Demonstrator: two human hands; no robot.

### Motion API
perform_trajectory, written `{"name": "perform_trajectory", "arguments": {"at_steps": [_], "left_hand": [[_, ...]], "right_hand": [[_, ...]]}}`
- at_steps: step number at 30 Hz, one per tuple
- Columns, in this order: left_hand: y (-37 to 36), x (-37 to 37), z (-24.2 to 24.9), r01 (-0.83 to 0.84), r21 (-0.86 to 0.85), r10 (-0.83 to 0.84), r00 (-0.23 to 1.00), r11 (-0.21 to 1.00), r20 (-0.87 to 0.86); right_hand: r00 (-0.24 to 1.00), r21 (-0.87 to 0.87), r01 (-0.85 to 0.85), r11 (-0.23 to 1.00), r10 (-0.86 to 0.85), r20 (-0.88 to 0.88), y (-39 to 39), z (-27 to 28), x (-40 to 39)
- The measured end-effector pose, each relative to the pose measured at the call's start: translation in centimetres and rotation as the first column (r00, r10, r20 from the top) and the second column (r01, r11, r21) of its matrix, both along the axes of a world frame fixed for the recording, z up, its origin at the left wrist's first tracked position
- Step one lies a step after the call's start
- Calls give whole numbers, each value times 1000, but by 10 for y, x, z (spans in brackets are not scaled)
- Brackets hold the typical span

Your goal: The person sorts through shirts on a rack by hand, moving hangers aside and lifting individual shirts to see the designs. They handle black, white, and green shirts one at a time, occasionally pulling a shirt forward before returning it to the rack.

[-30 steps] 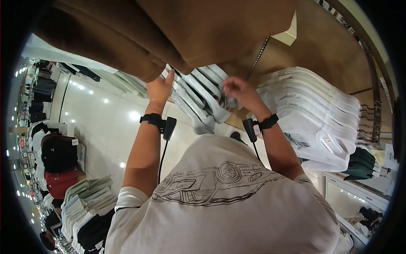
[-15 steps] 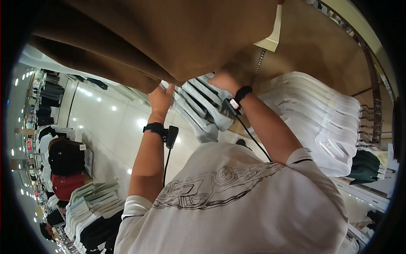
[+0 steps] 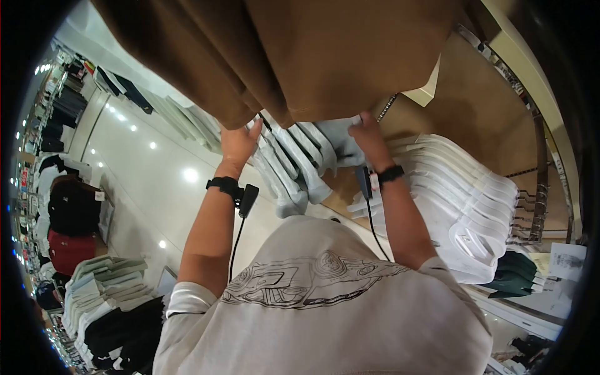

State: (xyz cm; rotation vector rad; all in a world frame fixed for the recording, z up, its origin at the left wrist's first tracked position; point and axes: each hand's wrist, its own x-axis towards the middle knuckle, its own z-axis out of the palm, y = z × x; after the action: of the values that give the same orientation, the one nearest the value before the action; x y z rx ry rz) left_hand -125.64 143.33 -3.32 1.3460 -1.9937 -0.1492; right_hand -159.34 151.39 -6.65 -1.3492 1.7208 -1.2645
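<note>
A row of light grey and white shirts (image 3: 290, 165) hangs between my two hands, several of them side by side. My left hand (image 3: 237, 147) rests against the left side of the row with its thumb stretched apart; its other fingers are mostly hidden. On the right, my right hand (image 3: 372, 142) has its fingers closed on the edge of a light grey shirt (image 3: 340, 139), held spread away from the others. A brown garment (image 3: 325, 56) hangs in front and covers the tops of these shirts. Both wrists carry black straps with small cabled devices.
White shirts (image 3: 450, 206) on hangers fill a curved rail (image 3: 540, 187) to the right, with dark green garments (image 3: 515, 275) below. A paper tag (image 3: 425, 90) hangs by the brown garment. Clothing racks (image 3: 75, 219) line the left side beyond the shiny floor (image 3: 169, 169).
My right hand has moved right, drawing a light grey shirt away from the row. My left hand has stayed at the row's left side. The view has shifted slightly.
</note>
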Motion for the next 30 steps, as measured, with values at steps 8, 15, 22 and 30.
{"name": "perform_trajectory", "arguments": {"at_steps": [8, 15, 22, 30], "left_hand": [[0, 0, -3, 78, -26, -81, 988, 997, -128], [4, -6, 5, 101, -20, -103, 984, 995, -146], [51, -54, 33, 219, -205, -215, 976, 954, 43], [3, -70, -3, 482, -72, -447, 851, 873, 275]], "right_hand": [[959, 168, 24, 986, 24, -281, 146, 55, -3], [969, 260, 82, 962, -16, -248, 224, 122, 4], [962, 477, 104, 873, 33, -270, 268, 179, -13], [928, 454, 165, 875, 18, -373, 299, 193, -20]]}}
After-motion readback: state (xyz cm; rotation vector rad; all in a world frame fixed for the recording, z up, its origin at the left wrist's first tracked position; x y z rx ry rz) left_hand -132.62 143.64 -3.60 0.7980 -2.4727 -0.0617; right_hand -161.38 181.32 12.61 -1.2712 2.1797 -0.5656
